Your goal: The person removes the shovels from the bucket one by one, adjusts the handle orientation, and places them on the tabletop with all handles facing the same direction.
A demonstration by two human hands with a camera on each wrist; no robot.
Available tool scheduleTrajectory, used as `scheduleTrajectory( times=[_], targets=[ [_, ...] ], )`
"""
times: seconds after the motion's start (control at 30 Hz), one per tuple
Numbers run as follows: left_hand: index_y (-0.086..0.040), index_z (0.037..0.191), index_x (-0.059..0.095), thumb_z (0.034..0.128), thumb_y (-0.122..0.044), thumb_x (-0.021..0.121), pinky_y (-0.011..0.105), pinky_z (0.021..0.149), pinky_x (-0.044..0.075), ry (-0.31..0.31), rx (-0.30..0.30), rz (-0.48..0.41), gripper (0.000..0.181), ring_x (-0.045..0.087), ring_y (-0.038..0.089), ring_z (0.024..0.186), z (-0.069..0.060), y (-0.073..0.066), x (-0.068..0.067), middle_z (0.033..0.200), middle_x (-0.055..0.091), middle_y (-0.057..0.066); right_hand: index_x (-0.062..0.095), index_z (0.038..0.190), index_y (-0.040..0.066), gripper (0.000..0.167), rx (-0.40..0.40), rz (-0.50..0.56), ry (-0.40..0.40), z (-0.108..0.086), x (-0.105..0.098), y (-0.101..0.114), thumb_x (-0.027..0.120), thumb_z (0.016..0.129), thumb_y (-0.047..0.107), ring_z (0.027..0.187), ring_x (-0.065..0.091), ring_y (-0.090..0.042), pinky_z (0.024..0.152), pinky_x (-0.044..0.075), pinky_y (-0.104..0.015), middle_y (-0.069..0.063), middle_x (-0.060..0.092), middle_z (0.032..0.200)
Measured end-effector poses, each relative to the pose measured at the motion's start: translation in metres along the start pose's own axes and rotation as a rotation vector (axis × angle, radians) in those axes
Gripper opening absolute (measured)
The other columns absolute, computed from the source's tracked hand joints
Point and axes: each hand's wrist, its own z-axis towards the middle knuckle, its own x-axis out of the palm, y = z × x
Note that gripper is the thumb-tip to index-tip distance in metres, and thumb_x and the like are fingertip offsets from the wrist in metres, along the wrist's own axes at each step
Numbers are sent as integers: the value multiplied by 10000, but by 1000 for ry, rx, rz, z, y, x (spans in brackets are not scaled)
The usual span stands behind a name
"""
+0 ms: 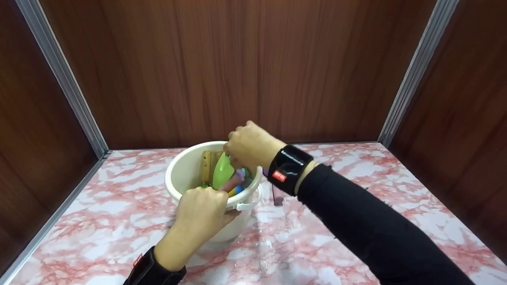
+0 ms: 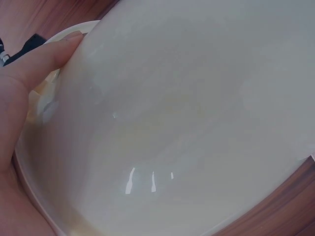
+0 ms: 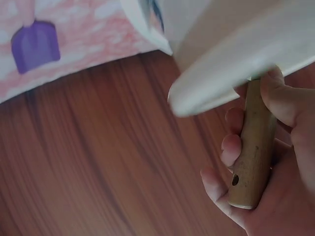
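Observation:
A white bucket [image 1: 177,181] stands on the table with several small tools inside. My left hand [image 1: 202,209] grips its near rim; the left wrist view is mostly filled by the bucket's white wall [image 2: 187,118], with the thumb beside it. Over the opening, my right hand [image 1: 251,144] holds a toy shovel by its wooden handle [image 3: 252,147], fingers curled round it. A bright green blade [image 1: 223,172] shows just below that hand in the head view and seems to belong to the handle. The join is hidden.
Inside the bucket are an upright wooden handle [image 1: 206,166], a purple-pink handle [image 1: 233,181] and a yellow-and-blue piece [image 1: 236,191]. A purple shovel [image 3: 35,47] lies on the marbled table [image 1: 130,206], right of the bucket. Brown wood-grain panels [image 1: 198,71] enclose the table.

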Motion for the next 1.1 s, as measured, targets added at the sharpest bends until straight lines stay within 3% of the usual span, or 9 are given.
scheduleTrajectory(
  times=[0.1,0.23,0.47,0.83,1.1],
  targets=[
    [-158,605,622,644,-506,987,430,421,429,-1,2,1,505,576,264,445,0,0,0,501,552,33,762,1150,192,250,12,14,3,-4,-2,-11,668,1029,390,976,699,-238,873,557,-421,-22,743,1054],
    [-163,601,615,645,-508,988,428,423,432,-3,4,-5,510,576,262,447,0,0,1,502,546,29,767,1141,164,270,18,29,-59,-12,-1,-27,656,1055,395,985,719,-243,853,579,-436,-39,752,1055],
    [-163,585,584,648,-509,984,417,411,423,-19,5,-2,533,556,255,440,-1,-1,2,497,522,25,772,1086,113,254,53,205,-191,-29,10,-52,688,1044,350,875,746,-292,800,621,-478,-88,752,1005],
    [-165,555,544,634,-483,985,397,408,421,-37,13,4,549,519,231,424,-1,-1,3,487,491,19,716,1098,52,240,187,393,-295,-54,58,-80,685,1051,285,890,742,-325,804,608,-507,-117,739,1013],
    [-164,563,541,658,-490,981,387,405,418,-31,15,-8,556,495,209,423,0,-1,3,490,491,13,688,1047,30,254,311,421,-296,-73,96,-89,703,1037,283,882,736,-396,770,593,-573,-141,726,976]
  ],
)
